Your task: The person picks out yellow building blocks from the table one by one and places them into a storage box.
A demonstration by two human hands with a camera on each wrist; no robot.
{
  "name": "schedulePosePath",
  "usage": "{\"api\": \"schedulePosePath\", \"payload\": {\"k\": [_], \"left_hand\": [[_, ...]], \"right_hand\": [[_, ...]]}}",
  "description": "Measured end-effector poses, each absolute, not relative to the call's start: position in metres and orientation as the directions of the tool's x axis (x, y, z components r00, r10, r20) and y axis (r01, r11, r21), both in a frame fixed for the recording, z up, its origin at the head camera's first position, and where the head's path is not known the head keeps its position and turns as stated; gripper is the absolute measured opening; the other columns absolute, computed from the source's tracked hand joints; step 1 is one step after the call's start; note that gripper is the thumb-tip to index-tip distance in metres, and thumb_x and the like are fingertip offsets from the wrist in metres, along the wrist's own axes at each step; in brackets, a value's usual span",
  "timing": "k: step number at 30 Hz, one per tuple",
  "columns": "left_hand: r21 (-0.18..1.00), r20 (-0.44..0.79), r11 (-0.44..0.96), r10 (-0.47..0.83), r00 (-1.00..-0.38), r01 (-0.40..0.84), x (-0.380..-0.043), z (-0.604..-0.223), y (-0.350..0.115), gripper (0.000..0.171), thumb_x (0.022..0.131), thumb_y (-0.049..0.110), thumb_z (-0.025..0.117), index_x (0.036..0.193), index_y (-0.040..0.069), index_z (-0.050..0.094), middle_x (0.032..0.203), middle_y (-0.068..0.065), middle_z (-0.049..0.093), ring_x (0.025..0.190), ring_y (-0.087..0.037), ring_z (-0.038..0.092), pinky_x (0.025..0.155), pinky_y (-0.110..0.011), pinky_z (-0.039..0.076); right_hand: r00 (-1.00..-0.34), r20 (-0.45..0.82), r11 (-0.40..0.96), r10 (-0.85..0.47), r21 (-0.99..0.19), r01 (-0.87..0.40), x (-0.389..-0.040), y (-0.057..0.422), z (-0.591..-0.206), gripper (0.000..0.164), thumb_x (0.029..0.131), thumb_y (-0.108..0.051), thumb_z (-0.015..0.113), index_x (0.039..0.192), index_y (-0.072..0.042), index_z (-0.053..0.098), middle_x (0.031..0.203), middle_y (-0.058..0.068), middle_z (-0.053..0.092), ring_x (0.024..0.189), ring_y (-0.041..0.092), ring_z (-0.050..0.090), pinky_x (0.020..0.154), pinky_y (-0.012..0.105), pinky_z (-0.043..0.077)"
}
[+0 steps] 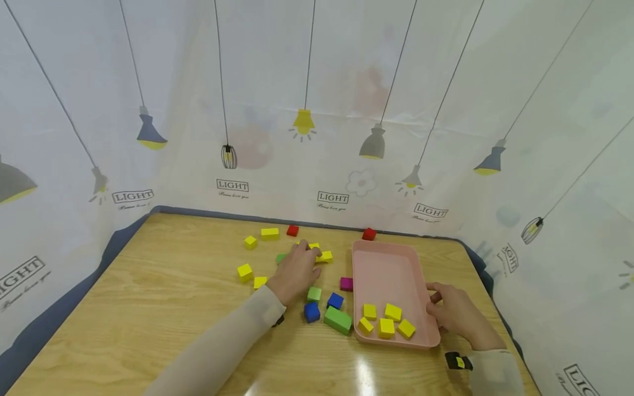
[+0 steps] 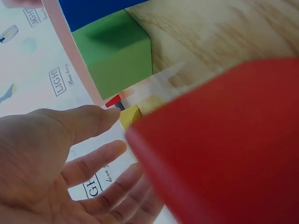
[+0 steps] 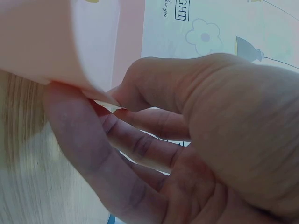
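Note:
My left hand (image 1: 295, 272) reaches over the table's middle, fingertips right at some yellow blocks (image 1: 324, 257). In the left wrist view its thumb and fingers are spread apart, with a yellow block (image 2: 130, 117) just beyond the thumb tip. A green block (image 1: 280, 258) is partly hidden behind this hand. My right hand (image 1: 458, 312) pinches the right rim of a pink tray (image 1: 386, 275); the right wrist view shows the thumb on the rim (image 3: 96, 79) and fingers under it. Several yellow blocks (image 1: 386, 328) lie at the tray's near end.
Left of the tray are a magenta block (image 1: 346, 284), two blue blocks (image 1: 312, 312), a long green block (image 1: 338, 320) and a light green one (image 1: 314, 294). More yellow blocks (image 1: 245, 273) lie farther left. Red blocks (image 1: 369, 234) sit near the back edge, before a printed curtain (image 1: 277, 181).

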State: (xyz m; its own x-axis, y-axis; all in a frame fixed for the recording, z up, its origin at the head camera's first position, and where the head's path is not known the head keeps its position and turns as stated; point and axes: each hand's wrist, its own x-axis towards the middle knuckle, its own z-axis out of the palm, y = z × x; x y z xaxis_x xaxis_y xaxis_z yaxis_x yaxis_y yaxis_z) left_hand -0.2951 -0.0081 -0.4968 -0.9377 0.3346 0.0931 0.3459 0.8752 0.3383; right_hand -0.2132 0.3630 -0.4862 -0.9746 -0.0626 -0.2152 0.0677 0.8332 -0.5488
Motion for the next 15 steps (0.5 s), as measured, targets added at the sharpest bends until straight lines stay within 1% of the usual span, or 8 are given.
{"api": "schedulePosePath", "payload": {"k": [3,7,12,15], "left_hand": [[0.328,0.075,0.885,0.324,-0.943,0.330,-0.2950,-0.4971,-0.0085,0.041,0.093,0.027,0.075,0.130,0.015,0.065,0.119,-0.009,0.053,0.097,-0.024,0.049,0.080,-0.032,0.054],[0.329,0.082,0.885,0.320,-0.944,0.329,-0.2950,-0.4958,-0.0090,0.040,0.092,0.025,0.075,0.130,0.014,0.065,0.120,-0.009,0.054,0.097,-0.024,0.049,0.080,-0.033,0.054],[0.310,0.075,0.892,0.321,-0.944,0.328,-0.2957,-0.4943,-0.0092,0.036,0.093,0.021,0.074,0.128,0.014,0.068,0.119,-0.008,0.055,0.097,-0.024,0.050,0.083,-0.035,0.054],[0.298,0.057,0.900,0.317,-0.947,0.319,-0.2968,-0.4941,-0.0091,0.033,0.093,0.019,0.074,0.125,0.015,0.070,0.118,-0.009,0.055,0.096,-0.024,0.049,0.083,-0.034,0.054]], "right_hand": [[-0.973,-0.221,0.829,-0.059,-0.554,0.076,-0.2126,0.3620,-0.4866,0.056,0.093,-0.005,0.064,0.145,0.001,0.045,0.107,0.016,0.062,0.068,0.019,0.064,0.051,0.031,0.056],[-0.973,-0.224,0.821,-0.057,-0.565,0.082,-0.2122,0.3619,-0.4870,0.056,0.093,-0.004,0.063,0.146,0.001,0.045,0.107,0.016,0.062,0.068,0.020,0.065,0.051,0.032,0.056],[-0.973,-0.223,0.819,-0.056,-0.568,0.083,-0.2121,0.3629,-0.4875,0.057,0.093,-0.004,0.063,0.146,0.000,0.044,0.108,0.016,0.061,0.068,0.020,0.065,0.051,0.032,0.056],[-0.972,-0.227,0.820,-0.054,-0.566,0.087,-0.2126,0.3629,-0.4869,0.057,0.093,-0.005,0.063,0.147,0.000,0.044,0.109,0.016,0.061,0.068,0.019,0.065,0.052,0.033,0.057]]}}
